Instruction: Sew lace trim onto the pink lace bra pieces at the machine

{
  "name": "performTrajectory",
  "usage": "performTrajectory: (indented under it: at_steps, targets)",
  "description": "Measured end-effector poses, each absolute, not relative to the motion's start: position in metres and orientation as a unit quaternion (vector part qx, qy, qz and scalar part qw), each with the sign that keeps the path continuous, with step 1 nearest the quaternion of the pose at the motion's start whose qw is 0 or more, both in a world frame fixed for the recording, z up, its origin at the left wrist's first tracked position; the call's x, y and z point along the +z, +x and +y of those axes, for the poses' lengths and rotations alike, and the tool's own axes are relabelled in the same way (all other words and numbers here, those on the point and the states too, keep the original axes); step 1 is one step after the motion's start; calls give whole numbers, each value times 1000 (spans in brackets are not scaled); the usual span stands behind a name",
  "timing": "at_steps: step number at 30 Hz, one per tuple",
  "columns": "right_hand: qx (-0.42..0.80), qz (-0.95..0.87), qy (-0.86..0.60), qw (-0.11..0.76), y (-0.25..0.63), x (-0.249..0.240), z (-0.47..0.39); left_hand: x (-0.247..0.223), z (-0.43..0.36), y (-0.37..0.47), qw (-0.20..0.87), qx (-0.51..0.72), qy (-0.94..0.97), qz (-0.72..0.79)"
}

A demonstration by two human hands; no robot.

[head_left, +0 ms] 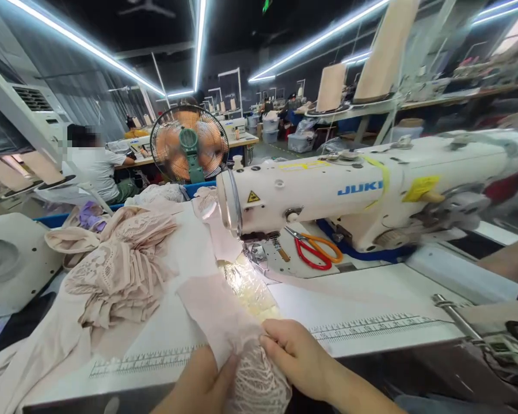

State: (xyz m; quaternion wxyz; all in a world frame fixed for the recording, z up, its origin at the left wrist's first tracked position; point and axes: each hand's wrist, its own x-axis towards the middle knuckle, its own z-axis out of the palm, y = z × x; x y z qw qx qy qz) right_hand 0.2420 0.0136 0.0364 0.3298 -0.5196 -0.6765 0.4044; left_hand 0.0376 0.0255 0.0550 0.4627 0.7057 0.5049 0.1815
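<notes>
- The table spans the view, pale-topped, with a printed ruler along its near edge.
- The machine lies across the right half, its head end to the left, above and beyond the hands.
- The heap of pale, lace-edged pieces sits on the table, left of the hands and well apart from them.
- The fan stands behind the table.
- The cloth, plain at its far end and lacy at its near end, is in both hands at the near edge of the table. Its long axis slants from far left to near right, so the plain end points left of the machine's head. From the fingertips, that end lies forward and to the left.
- The right hand is nearer the machine's head. Its forearm comes in from the near right; thumb and forefinger pinch the cloth's right edge, the other fingers curled under.
- The left hand is nearer the body, at the cloth's left side, thumb on top, gripping it; its other fingertips are hidden.
- The strip lies beside the machine's head, apart from the held cloth.
- The scissors, red and orange handled, rest by the machine's base.
</notes>
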Motion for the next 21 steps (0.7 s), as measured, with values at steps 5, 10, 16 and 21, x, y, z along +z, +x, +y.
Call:
performTrajectory:
  at_steps: [5,10,16,21]
  targets:
    - [399,-697,-513,303,244,37,13,63,31,50,454,147,749,460]
    - [343,-707,-541,301,238,36,12,64,29,53,477,169,718,479]
    - [232,-661,-639,318,264,38,-19,48,7,56,725,285,421,464]
    - [370,-581,-634,353,298,18,-73,33,-3,65,819,280,268,423]
